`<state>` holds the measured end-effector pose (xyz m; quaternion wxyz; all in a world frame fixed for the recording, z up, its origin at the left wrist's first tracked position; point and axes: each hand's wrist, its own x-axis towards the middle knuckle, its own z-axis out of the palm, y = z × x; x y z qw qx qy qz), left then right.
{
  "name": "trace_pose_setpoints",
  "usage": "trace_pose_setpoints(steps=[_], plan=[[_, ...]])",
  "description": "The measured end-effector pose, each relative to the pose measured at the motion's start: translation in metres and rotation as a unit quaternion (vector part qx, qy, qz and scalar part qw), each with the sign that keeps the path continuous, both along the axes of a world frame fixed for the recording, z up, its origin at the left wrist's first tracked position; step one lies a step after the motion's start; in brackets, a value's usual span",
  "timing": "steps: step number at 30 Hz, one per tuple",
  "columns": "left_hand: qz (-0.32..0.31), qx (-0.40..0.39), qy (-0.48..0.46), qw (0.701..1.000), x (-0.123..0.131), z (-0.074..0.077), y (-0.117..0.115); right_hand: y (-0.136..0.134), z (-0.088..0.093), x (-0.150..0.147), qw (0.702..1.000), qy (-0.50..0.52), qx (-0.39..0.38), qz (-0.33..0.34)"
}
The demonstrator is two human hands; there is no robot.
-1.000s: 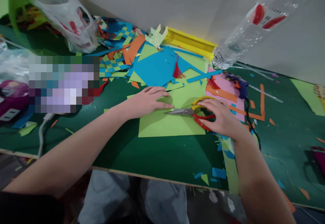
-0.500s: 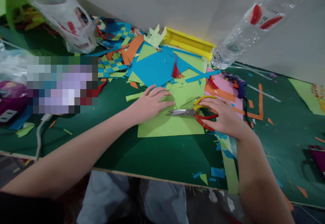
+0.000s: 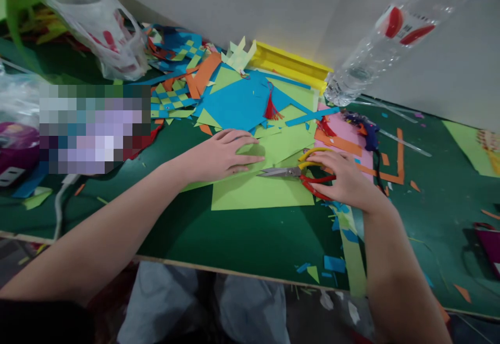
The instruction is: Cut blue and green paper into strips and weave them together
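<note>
A light green paper sheet [image 3: 258,193] lies on the green table [image 3: 234,240]. My left hand [image 3: 219,155] lies flat on the green paper, fingers stretched out, and a thin strip of green paper runs out from under it to the left. My right hand [image 3: 344,177] rests on the red and yellow handles of the scissors [image 3: 297,172], fingers curled over them. The scissors lie on the sheet with their blades closed, pointing left towards my left hand.
Blue, orange and green paper scraps [image 3: 234,99] pile up behind the sheet, with woven paper mats [image 3: 175,94] and a red tassel [image 3: 270,107]. A plastic bottle [image 3: 375,37] leans at upper right, a plastic bag [image 3: 97,26] at upper left, a yellow box [image 3: 289,65] by the wall.
My left hand slid a little left and back across the green paper, and a thin strip of green paper now shows to its left. My right hand stayed on the scissors.
</note>
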<state>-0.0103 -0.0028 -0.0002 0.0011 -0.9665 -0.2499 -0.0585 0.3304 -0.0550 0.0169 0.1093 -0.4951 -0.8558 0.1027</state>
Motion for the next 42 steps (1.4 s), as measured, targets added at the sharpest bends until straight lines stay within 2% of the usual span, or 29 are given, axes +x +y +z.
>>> trace_pose_setpoints(steps=[5,14,20,28,42], plan=[[0.007,0.015,0.008,1.000,0.004,-0.006,0.002,0.001,-0.001,0.000,1.000,-0.002,0.000,-0.002],[-0.013,0.041,0.017,0.999,0.013,0.000,-0.002,0.000,0.001,-0.001,1.000,0.000,0.004,-0.003],[-0.028,0.025,0.018,0.999,0.017,0.002,-0.004,0.000,0.003,0.000,1.000,-0.009,-0.028,0.002],[-0.001,-0.017,0.027,0.999,0.017,-0.001,-0.004,0.000,-0.001,0.002,1.000,-0.008,0.007,0.005],[-0.006,0.000,0.010,1.000,0.015,-0.007,-0.003,-0.003,0.000,-0.006,1.000,0.001,-0.008,0.011]])
